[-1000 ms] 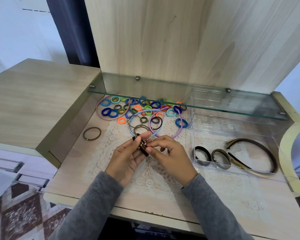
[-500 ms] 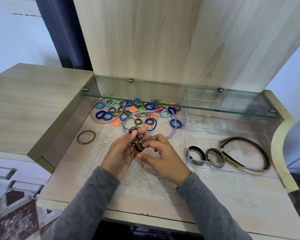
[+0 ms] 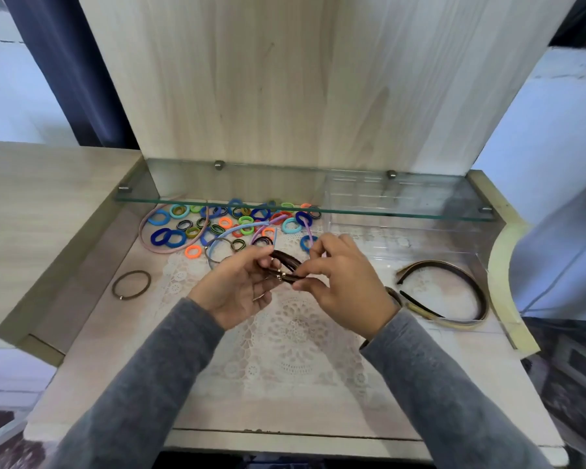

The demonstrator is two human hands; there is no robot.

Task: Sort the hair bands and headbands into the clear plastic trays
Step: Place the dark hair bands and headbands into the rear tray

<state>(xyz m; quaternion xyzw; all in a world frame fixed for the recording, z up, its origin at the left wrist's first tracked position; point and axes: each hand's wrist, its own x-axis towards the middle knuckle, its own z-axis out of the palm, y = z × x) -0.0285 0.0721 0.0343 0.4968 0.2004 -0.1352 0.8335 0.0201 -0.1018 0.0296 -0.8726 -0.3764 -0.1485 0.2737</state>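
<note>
Hair bands (image 3: 286,267) between left hand (image 3: 234,290), right hand (image 3: 347,288); glass shelf (image 3: 403,197) overhangs clear tray (image 3: 430,242)

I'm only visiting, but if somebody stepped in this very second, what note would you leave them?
Hands: the left hand and right hand both pinch the dark brown hair bands above the lace mat.
Done: dark headbands lie in the clear tray at right.
Left: the held bands, the coloured hair band pile and thin headbands by the glass shelf, and one lone brown band at far left.
</note>
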